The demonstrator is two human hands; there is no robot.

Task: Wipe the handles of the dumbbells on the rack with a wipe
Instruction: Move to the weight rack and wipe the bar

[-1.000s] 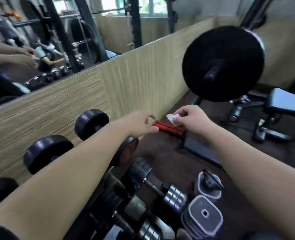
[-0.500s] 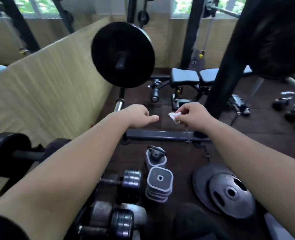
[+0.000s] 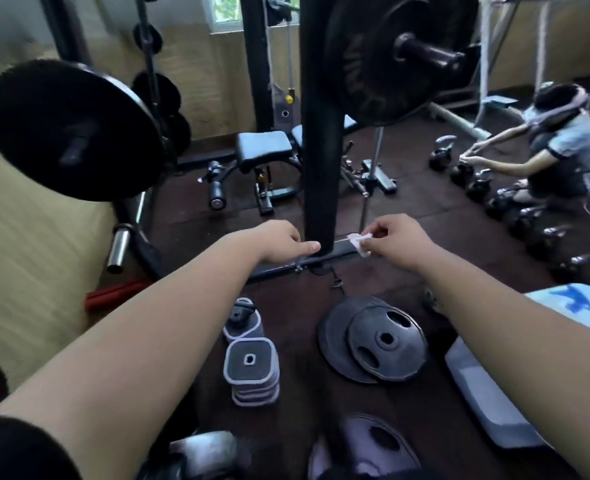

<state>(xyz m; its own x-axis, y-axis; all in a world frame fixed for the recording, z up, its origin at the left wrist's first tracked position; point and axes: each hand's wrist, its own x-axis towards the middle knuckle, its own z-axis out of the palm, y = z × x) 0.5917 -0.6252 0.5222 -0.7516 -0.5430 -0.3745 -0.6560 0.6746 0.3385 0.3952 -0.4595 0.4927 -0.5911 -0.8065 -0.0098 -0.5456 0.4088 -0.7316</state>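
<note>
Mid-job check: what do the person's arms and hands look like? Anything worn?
Both forearms are bare. The left hand and right hand wear no gloves, and no watch or band shows. A black sleeve covers the left upper arm; no right sleeve is visible.

Papery wipe (image 3: 359,242) (crumpled); matt plates (image 3: 387,341); shiny metal bar (image 3: 118,249).

Weight plates (image 3: 411,352) lie beside stacked square plates (image 3: 263,371).

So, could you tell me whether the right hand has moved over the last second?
Yes. The right hand, pinching the wipe, swung rightward: it was by the red bars, which now lie far to its left, beyond the black post.
</note>
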